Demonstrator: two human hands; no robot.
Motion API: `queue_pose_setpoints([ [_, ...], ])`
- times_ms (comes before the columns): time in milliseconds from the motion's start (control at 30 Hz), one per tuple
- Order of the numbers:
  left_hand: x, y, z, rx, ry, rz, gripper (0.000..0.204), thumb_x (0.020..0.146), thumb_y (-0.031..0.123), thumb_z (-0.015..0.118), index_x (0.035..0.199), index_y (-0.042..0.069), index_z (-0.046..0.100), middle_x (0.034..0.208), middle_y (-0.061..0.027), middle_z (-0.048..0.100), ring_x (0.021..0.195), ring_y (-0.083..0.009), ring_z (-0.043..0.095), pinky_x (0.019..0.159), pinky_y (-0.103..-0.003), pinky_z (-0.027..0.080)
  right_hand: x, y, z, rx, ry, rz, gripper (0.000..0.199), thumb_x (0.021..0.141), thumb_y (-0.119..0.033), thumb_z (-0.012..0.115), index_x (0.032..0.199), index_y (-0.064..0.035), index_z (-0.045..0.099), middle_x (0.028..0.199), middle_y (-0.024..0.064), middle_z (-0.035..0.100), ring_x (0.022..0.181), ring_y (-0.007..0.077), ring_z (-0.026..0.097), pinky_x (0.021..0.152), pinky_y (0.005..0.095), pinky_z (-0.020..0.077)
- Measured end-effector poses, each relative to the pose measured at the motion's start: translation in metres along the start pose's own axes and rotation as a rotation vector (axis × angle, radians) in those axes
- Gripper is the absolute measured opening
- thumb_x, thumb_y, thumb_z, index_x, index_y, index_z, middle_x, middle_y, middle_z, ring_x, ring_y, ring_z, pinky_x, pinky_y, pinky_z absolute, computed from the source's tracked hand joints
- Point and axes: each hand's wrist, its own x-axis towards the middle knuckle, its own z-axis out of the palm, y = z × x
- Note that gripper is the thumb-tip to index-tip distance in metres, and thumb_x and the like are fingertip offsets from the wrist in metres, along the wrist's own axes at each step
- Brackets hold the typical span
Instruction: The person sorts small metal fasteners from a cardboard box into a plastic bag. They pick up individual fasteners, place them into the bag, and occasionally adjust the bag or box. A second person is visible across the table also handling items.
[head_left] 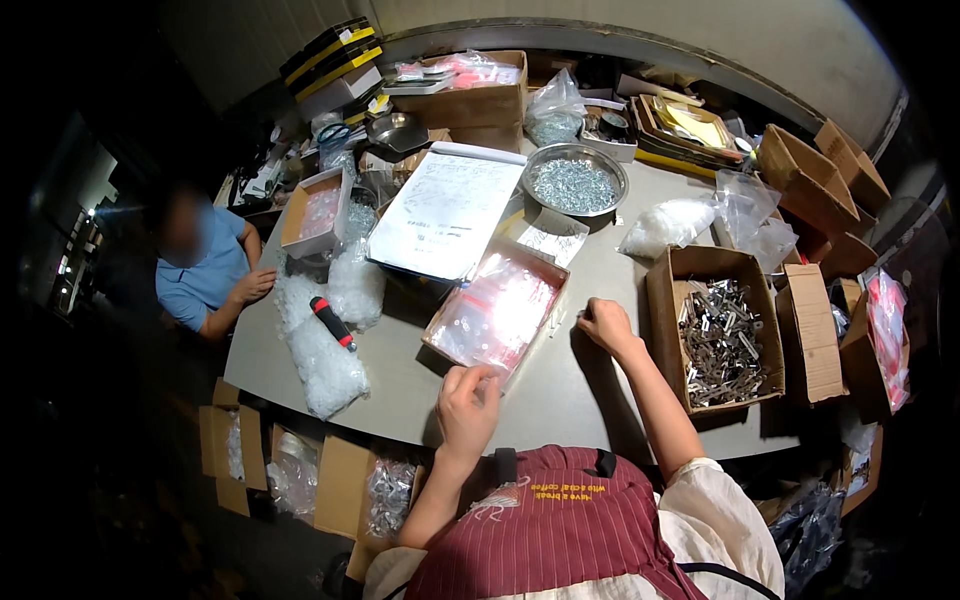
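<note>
Hands of a seated worker met a grey table crowded with stock. Her left hand pinched the near edge of a shallow box of clear zip bags, fingers curled on a bag. Her right hand rested loosely closed just beside that box; whether it held anything could not be told. A carton of metal brackets stood right of it, a bowl of screws beyond.
</note>
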Motion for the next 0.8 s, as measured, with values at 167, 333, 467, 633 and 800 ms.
queue_pose_setpoints([
  [167, -0.004, 0.003, 0.01, -0.181, -0.08, -0.057, 0.014, 0.093, 0.004, 0.062, 0.107, 0.003, 0.066, 0.095, -0.0126, 0.067, 0.081, -0.0244, 0.069, 0.069, -0.035, 0.055, -0.006, -0.029, -0.017, -0.018, 0.074, -0.301, 0.014, 0.087, -0.015, 0.061, 0.1, -0.008, 0.06, 0.092, 0.0147, 0.063, 0.086, 0.0368, 0.066, 0.071, 0.0468, 0.054],
  [333, -0.014, 0.01, 0.015, -0.233, -0.236, -0.129, 0.018, 0.099, 0.003, 0.053, 0.116, 0.001, 0.061, 0.097, -0.0159, 0.069, 0.069, -0.0234, 0.069, 0.064, -0.035, 0.055, -0.016, -0.029, -0.008, -0.056, 0.043, -0.325, 0.015, 0.088, -0.008, 0.055, 0.102, -0.0112, 0.06, 0.093, 0.0136, 0.061, 0.089, 0.0343, 0.065, 0.071, 0.046, 0.0543],
  [467, -0.013, 0.012, 0.015, -0.044, -0.204, -0.018, 0.028, 0.095, 0.001, 0.055, 0.121, 0.006, 0.064, 0.103, -0.0182, 0.067, 0.09, -0.0331, 0.07, 0.076, -0.041, 0.055, -0.031, -0.028, -0.003, -0.109, 0.084, -0.292, 0.017, 0.084, -0.006, 0.057, 0.101, -0.0085, 0.059, 0.092, 0.015, 0.061, 0.087, 0.0357, 0.065, 0.071, 0.0461, 0.0544],
  [633, -0.012, 0.012, 0.01, 0.115, -0.197, 0.089, 0.04, 0.091, -0.002, 0.058, 0.126, 0.013, 0.069, 0.102, -0.0168, 0.065, 0.091, -0.0355, 0.066, 0.077, -0.044, 0.052, -0.043, -0.035, -0.009, -0.078, 0.057, -0.155, 0.015, 0.081, -0.004, 0.06, 0.096, -0.0042, 0.06, 0.091, 0.0167, 0.06, 0.086, 0.0373, 0.064, 0.074, 0.0473, 0.0547],
  [800, -0.011, 0.019, 0.018, -0.058, -0.204, -0.015, 0.039, 0.089, -0.002, 0.06, 0.125, 0.011, 0.069, 0.094, -0.0148, 0.066, 0.086, -0.0358, 0.063, 0.079, -0.044, 0.051, -0.034, -0.024, 0.008, 0.01, 0.094, -0.165, 0.022, 0.082, -0.019, 0.071, 0.091, -0.0003, 0.063, 0.087, 0.0187, 0.063, 0.08, 0.0388, 0.065, 0.073, 0.0478, 0.0551],
])
